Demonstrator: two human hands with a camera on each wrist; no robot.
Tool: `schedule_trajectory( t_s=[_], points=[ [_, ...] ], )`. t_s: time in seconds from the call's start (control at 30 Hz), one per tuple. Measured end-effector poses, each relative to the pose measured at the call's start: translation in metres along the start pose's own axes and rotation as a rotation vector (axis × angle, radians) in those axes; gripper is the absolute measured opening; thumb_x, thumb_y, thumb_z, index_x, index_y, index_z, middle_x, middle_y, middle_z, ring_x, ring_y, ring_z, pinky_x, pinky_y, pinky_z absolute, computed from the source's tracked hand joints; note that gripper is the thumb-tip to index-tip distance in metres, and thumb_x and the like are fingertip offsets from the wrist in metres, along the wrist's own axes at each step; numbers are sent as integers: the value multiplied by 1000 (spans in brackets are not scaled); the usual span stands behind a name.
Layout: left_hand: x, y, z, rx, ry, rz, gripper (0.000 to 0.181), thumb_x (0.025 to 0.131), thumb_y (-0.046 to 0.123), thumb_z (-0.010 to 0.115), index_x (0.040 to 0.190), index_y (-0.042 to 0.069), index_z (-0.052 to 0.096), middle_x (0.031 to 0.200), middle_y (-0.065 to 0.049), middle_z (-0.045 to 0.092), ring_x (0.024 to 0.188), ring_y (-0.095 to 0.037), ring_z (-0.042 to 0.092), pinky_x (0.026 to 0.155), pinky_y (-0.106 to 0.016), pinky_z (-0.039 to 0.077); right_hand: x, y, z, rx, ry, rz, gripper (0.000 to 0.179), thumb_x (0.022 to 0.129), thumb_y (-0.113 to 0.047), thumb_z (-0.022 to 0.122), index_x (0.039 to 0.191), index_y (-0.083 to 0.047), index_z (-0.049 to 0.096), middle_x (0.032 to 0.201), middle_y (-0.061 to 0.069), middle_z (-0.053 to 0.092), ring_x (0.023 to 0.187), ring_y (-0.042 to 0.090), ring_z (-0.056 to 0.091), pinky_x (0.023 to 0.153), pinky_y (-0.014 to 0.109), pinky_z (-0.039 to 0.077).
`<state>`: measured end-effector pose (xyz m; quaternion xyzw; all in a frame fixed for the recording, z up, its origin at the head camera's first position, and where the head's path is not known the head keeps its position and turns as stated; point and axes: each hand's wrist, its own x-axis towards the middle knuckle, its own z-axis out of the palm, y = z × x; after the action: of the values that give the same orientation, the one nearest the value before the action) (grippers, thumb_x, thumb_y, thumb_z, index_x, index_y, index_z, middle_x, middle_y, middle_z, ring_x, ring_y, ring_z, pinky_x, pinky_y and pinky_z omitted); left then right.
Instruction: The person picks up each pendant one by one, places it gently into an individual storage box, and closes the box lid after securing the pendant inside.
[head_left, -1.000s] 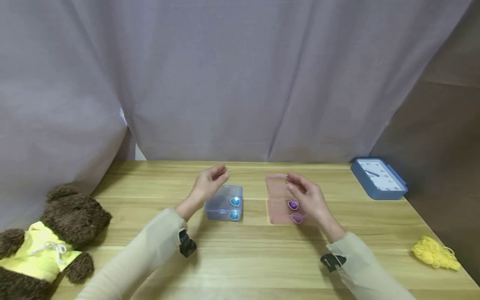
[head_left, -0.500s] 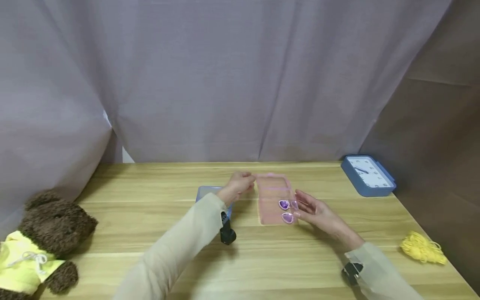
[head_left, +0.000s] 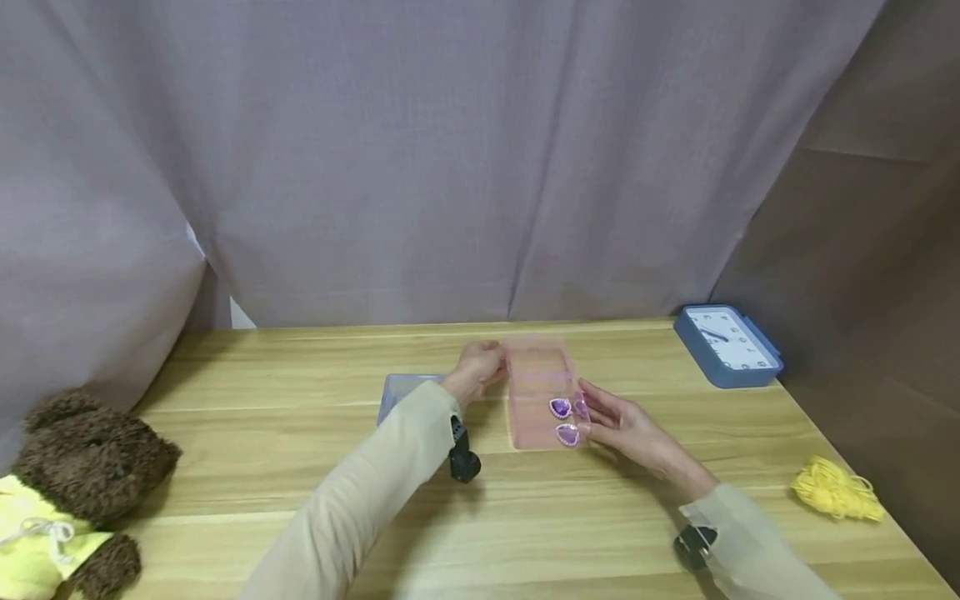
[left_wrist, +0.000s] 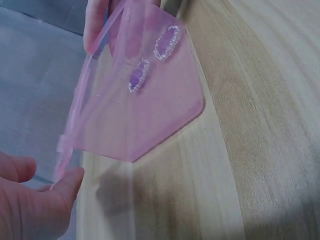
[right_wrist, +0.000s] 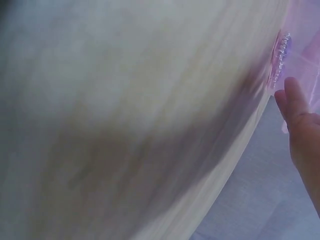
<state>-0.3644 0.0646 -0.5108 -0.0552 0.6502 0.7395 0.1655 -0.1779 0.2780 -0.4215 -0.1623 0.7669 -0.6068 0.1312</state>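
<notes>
A see-through pink plastic box (head_left: 532, 425) stands on the table, its lid (head_left: 542, 357) raised at the back. Two purple gems (head_left: 560, 407) with beaded silvery rims sit at its right side; in the left wrist view both gems (left_wrist: 167, 42) show through the pink wall. My left hand (head_left: 480, 367) pinches the far left edge of the lid between thumb and finger. My right hand (head_left: 630, 429) holds the right side of the box, thumb in front and fingers along the wall. A blue box (head_left: 405, 392) is mostly hidden behind the left forearm.
A brown teddy bear (head_left: 90, 458) in a yellow top lies at the left. At the right are a blue clock (head_left: 723, 346) and a yellow yarn bundle (head_left: 836, 487). A grey curtain (head_left: 375, 167) hangs behind the wooden table (head_left: 285, 433).
My left hand has moved right from above the blue box to the pink lid, whose far edge has risen slightly. My right hand has come to the box's right side. The view has turned rightward.
</notes>
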Motion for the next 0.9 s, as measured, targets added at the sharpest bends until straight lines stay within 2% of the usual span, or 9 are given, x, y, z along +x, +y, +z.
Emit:
schedule_trajectory(
  t_s=[0.1, 0.2, 0.27, 0.3, 0.4, 0.5, 0.63, 0.77, 0.9],
  points=[
    [-62, 44, 8, 47, 32, 37, 42, 96, 24, 53, 132, 1, 51, 115, -14, 62, 102, -25, 62, 86, -32, 55, 0, -1, 1, -23, 3, 6, 73, 90, -4, 59, 144, 12, 12, 147, 35, 13, 133, 48, 24, 97, 14, 39],
    [-118, 81, 15, 100, 80, 85, 41, 97, 35, 51, 120, 1, 59, 113, -14, 64, 104, -27, 62, 82, -31, 54, -1, -4, 2, -49, 6, 10, 73, 90, -6, 59, 144, 12, 12, 146, 36, 15, 132, 49, 25, 95, 13, 40],
    [-139, 94, 18, 129, 109, 130, 42, 96, 38, 52, 108, 0, 63, 105, -13, 66, 99, -26, 63, 76, -28, 52, -2, -4, 2, -65, 9, 4, 72, 91, -6, 58, 143, 13, 13, 145, 37, 16, 131, 50, 25, 95, 13, 40],
    [-147, 97, 18, 148, 118, 152, 42, 95, 39, 54, 102, 0, 63, 101, -11, 66, 96, -24, 63, 73, -26, 51, -2, -5, 3, -69, 15, 1, 71, 91, -5, 58, 143, 13, 13, 145, 37, 17, 131, 51, 26, 95, 13, 41],
    [-161, 97, 18, 242, 143, 218, 40, 91, 41, 58, 98, 2, 65, 95, -6, 67, 91, -20, 62, 73, -25, 50, -3, -6, 4, -71, 30, -12, 69, 91, -4, 58, 142, 14, 16, 143, 37, 21, 129, 52, 28, 94, 12, 42],
    [-175, 89, 18, 298, 136, 256, 38, 89, 40, 62, 103, 5, 67, 101, -6, 69, 95, -19, 62, 84, -29, 51, -4, -6, 4, -72, 42, -26, 66, 91, -2, 57, 141, 16, 18, 142, 38, 24, 127, 51, 31, 93, 13, 43],
    [-191, 74, 18, 246, 71, 281, 38, 89, 32, 64, 115, 4, 63, 117, -11, 66, 109, -24, 61, 94, -33, 50, -5, -7, 5, -70, 59, -15, 65, 92, -4, 57, 141, 15, 19, 142, 36, 27, 127, 47, 32, 92, 13, 44],
    [-203, 61, 15, 214, 11, 303, 47, 90, 26, 63, 128, -1, 54, 131, -16, 56, 119, -30, 55, 99, -34, 47, -6, -9, 5, -45, 78, 26, 61, 96, -8, 53, 142, 14, 20, 142, 35, 29, 127, 33, 41, 93, 16, 45],
    [-212, 50, 11, 274, -2, 295, 51, 91, 23, 61, 133, -3, 47, 136, -18, 50, 121, -33, 52, 100, -36, 46, -6, -10, 7, 55, 95, 83, 54, 102, -15, 41, 143, 12, 19, 145, 34, 24, 120, 13, 50, 97, 23, 45]
  ],
)
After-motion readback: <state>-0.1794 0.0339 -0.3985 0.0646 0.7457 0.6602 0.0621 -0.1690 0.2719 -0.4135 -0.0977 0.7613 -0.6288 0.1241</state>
